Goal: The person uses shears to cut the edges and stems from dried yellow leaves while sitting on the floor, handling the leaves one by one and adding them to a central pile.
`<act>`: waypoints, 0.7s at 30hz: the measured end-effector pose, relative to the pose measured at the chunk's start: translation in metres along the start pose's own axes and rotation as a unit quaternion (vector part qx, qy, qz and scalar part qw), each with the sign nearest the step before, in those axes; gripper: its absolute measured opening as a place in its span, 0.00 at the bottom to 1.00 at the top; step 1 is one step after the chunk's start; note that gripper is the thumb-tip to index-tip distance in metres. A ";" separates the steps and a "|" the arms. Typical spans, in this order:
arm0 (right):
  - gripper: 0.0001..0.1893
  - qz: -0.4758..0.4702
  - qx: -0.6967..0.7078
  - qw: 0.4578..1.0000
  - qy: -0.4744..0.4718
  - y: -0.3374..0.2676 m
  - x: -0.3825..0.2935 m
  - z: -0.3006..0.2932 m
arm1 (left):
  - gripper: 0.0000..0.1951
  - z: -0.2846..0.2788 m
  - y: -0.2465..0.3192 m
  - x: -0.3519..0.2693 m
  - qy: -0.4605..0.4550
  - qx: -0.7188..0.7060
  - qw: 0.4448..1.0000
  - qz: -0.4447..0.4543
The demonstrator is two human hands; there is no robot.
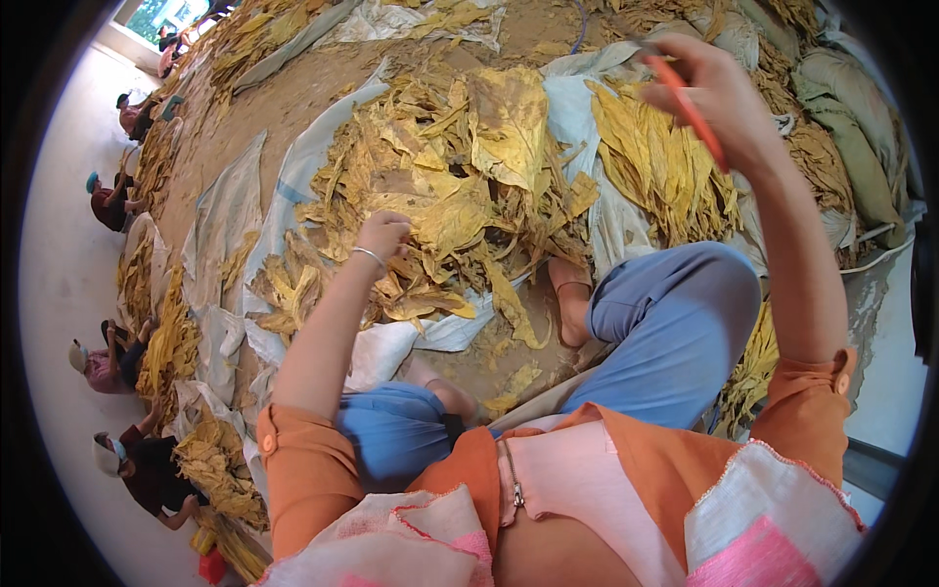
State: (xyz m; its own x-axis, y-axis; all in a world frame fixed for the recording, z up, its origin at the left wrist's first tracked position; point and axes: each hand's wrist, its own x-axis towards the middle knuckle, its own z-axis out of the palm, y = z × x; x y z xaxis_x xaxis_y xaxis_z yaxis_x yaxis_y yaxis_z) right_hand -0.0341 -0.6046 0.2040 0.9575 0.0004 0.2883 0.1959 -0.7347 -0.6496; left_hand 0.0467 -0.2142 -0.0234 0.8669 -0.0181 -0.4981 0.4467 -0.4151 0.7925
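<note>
Before me, a heap of dried yellow-brown tobacco leaves (447, 205) lies on white woven plastic sheeting (301, 158). At the heap's near left edge is my left hand (385, 238), its fingers curled; whether they grip a leaf cannot be told. My right hand (704, 95), raised at the upper right and blurred, holds a long orange-red handled tool (687, 106) whose dark end is too blurred to name. Below that hand, a separate pile of yellower leaves (660, 161) rests on sheeting. One broad leaf (510, 128) lies on top of the heap.
My bent legs and bare feet (571, 301) border the heap. Several people sit along the left wall beside other leaf piles (172, 337). Stuffed cloth sacks (843, 125) stand at the right. Brown, dusty floor (227, 132) shows at the upper left.
</note>
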 end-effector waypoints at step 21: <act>0.15 0.120 0.190 0.973 -0.042 0.022 0.020 0.068 | 0.37 0.249 -0.006 0.150 0.021 0.261 0.964 -0.053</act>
State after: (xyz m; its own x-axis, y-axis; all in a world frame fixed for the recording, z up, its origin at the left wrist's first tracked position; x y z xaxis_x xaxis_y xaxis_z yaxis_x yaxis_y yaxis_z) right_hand 0.0034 -0.5746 0.1476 0.9961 -0.0731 0.0491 0.0144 -0.4156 -0.9095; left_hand 0.1193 -0.4413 -0.1904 0.8356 0.0823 -0.5431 0.3712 -0.8135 0.4477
